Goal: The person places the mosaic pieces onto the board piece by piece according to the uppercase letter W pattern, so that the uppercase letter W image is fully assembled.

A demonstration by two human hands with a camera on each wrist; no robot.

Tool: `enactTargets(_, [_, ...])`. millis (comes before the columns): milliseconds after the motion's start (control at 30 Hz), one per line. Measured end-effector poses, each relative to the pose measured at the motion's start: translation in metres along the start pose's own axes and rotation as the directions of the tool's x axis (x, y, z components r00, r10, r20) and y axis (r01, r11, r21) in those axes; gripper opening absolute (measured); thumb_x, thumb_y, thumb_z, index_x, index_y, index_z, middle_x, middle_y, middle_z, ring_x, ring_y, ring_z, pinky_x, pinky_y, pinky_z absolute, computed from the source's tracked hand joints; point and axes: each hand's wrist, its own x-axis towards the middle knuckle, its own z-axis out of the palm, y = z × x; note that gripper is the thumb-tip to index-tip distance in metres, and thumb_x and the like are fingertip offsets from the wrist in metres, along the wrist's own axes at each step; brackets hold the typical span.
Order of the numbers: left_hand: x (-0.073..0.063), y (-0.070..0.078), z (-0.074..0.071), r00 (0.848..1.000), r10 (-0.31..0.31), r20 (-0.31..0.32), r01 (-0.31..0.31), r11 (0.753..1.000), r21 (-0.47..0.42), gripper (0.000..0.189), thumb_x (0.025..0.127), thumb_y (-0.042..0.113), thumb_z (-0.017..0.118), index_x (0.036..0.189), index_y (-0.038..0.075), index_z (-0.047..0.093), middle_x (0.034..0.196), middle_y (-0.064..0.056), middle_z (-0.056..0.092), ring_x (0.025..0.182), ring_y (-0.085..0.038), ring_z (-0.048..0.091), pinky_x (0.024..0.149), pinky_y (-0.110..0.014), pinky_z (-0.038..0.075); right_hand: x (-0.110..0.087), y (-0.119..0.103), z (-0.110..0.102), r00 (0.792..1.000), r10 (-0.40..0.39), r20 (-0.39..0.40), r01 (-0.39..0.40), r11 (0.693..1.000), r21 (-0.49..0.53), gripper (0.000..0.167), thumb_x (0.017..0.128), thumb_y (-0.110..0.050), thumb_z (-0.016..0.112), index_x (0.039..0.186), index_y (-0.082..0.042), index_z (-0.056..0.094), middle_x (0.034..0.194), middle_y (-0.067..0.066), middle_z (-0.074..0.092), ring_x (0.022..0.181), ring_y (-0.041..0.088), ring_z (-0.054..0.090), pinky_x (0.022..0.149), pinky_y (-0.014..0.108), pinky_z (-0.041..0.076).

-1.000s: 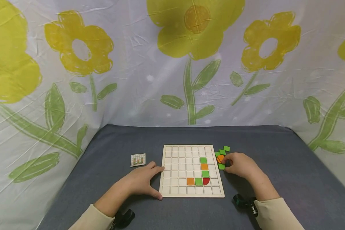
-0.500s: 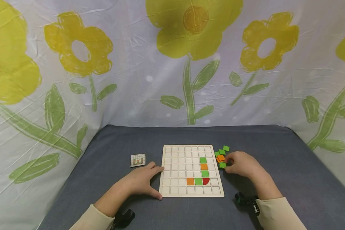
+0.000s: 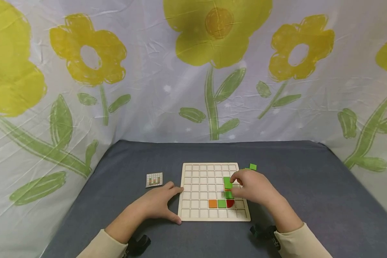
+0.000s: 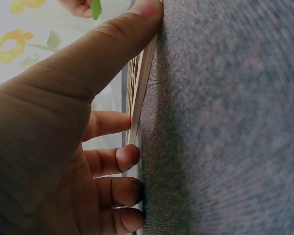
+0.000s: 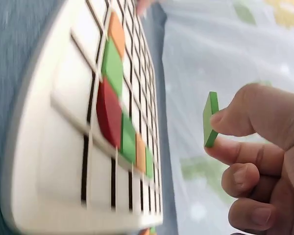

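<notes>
A pale wooden grid board (image 3: 196, 194) lies flat on the table. My left hand (image 3: 157, 201) spans its left side, index fingertip at the edge and thumb at the near left corner. Thumb and index finger of my right hand (image 3: 254, 186) pinch a green square tile (image 5: 210, 120), raised over the board's right part. In the grid sit an orange tile (image 3: 213, 204), a green tile (image 3: 222, 204) and a red quarter-round tile (image 3: 230, 203) in a row. Further green and orange tiles run up from the red one, partly covered by the held tile in the head view.
Beyond the board's right edge lie loose tiles, mostly hidden by the right hand; one green tile (image 3: 253, 167) shows. A small card (image 3: 154, 180) with a printed grid pattern lies left of the board. A flowered cloth (image 3: 141, 107) hangs behind the dark table cover (image 3: 135, 154).
My right hand has lifted a green tile from the loose pile and carried it left over the board. The left hand has stayed at the board's edge.
</notes>
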Motion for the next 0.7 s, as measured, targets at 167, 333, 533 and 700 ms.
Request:
enactTargets(167, [-0.001,-0.001,0.0,1.0,0.003,-0.007,-0.003,1.0,0.001,0.109,0.066,0.074,0.083,0.152,0.015,0.051,0.123,0.003,0.05,0.097,-0.013,0.055,0.088,-0.04,0.049,0.006,-0.018,0.011,0.998,-0.064,0.004,0.065,0.997,-0.03,0.017,0.083,-0.017,0.074,0.1,-0.015,0.077,0.074,-0.004,0.057,0.065,0.01,0.046,0.057,0.032,0.039])
enactTargets(333, [-0.002,0.0,0.0,1.0,0.009,-0.004,-0.009,1.0,0.005,0.109,0.066,0.075,0.082,0.152,0.015,0.051,0.122,0.003,0.05,0.097,-0.013,0.055,0.088,-0.04,0.049,0.012,-0.025,0.028,0.996,-0.087,0.028,0.088,0.995,-0.036,0.018,0.087,-0.022,0.077,0.103,-0.014,0.078,0.076,-0.008,0.059,0.064,0.009,0.048,0.058,0.031,0.043])
enactTargets(533, [-0.002,0.001,-0.001,1.0,0.0,-0.002,0.0,1.0,0.007,0.109,0.066,0.075,0.083,0.152,0.015,0.051,0.124,0.003,0.05,0.099,-0.013,0.056,0.09,-0.04,0.049,0.017,-0.024,0.045,0.992,-0.114,0.049,0.118,0.99,-0.076,0.017,0.087,-0.024,0.081,0.1,-0.014,0.08,0.095,-0.005,0.072,0.08,0.011,0.062,0.07,0.035,0.052])
enactTargets(700, [-0.001,0.0,0.0,1.0,-0.005,0.001,0.005,1.0,0.003,0.11,0.066,0.075,0.082,0.152,0.016,0.051,0.124,0.003,0.05,0.098,-0.013,0.055,0.089,-0.04,0.049,0.018,-0.023,0.049,0.991,-0.13,0.037,0.132,0.988,-0.081,0.009,0.088,-0.021,0.08,0.096,-0.016,0.08,0.093,-0.006,0.073,0.079,0.011,0.064,0.068,0.034,0.052])
